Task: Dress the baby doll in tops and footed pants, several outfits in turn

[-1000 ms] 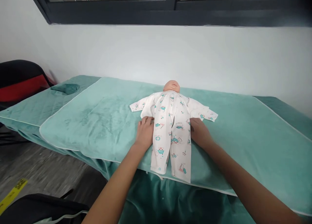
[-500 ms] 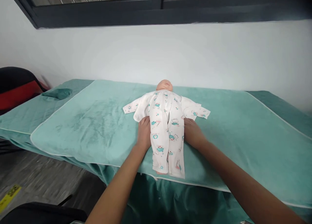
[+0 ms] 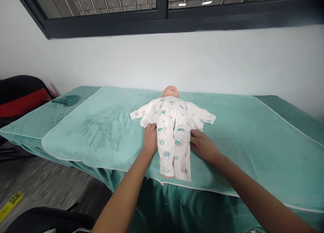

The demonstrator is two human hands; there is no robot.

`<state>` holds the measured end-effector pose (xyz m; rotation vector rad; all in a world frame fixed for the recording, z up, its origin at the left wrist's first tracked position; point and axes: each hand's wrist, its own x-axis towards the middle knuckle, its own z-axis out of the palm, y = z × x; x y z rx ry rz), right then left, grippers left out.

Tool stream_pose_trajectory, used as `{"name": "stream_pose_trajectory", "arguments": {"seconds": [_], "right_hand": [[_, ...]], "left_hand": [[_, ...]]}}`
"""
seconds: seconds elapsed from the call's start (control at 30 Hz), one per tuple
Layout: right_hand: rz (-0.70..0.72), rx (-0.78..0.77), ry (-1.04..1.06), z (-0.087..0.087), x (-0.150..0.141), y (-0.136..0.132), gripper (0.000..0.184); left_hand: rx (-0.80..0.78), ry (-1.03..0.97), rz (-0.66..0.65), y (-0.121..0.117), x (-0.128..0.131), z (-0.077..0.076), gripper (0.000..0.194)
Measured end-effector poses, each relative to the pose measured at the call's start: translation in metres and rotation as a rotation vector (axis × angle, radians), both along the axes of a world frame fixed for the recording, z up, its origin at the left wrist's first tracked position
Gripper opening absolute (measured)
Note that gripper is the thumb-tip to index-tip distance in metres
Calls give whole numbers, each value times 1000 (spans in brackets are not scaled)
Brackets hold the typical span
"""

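A baby doll (image 3: 170,91) lies on its back, head toward the wall, in a white printed baby shirt (image 3: 150,112) with its sleeves spread to both sides. White printed baby pants (image 3: 165,155) lie over its belly and legs; a bit of one foot shows below the cuff on the left. My left hand (image 3: 150,138) is closed on the left edge of the pants, just below the shirt's hem. On the opposite side my right hand (image 3: 202,144) grips the right edge of the pants, its fingertips partly hidden by the cloth.
The doll lies on a light green cover (image 3: 101,125) over a bed with a face hole (image 3: 66,100) at the left. Behind are a white wall (image 3: 177,60) and a dark window frame (image 3: 106,27). A black and red chair (image 3: 24,99) stands at the left, a black bag-like item (image 3: 48,219) below.
The pants' legs have drawn a little up toward the doll's head, and a foot shows at the left cuff. My right hand has shifted slightly down the pants' side. The camera view has also moved.
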<state>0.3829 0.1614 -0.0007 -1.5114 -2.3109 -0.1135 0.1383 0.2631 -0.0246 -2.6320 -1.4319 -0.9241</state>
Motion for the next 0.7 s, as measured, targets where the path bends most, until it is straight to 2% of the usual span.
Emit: {"name": "stream_pose_trajectory", "arguments": {"seconds": [0.1, 0.3, 0.43, 0.5, 0.53, 0.6, 0.7], "right_hand": [[-2, 8, -21, 3, -1, -3, 26], [22, -51, 16, 1, 4, -17, 25], [106, -122, 40, 7, 11, -16, 23], [126, -193, 56, 15, 18, -11, 23], [81, -221, 81, 20, 23, -7, 25], [-137, -218, 147, 28, 32, 2, 26], [-482, -146, 155, 31, 37, 18, 31]], "left_hand": [[41, -25, -2, -5, -5, 1, 18], [51, -82, -120, -27, -29, 7, 15], [-40, -5, -203, -40, -47, 8, 22], [-132, -61, -244, -39, -54, 8, 26], [-177, -128, -246, -36, -57, 8, 27], [-221, -277, -151, -25, -62, 10, 28], [-220, -361, 200, 0, -64, 16, 28]]}}
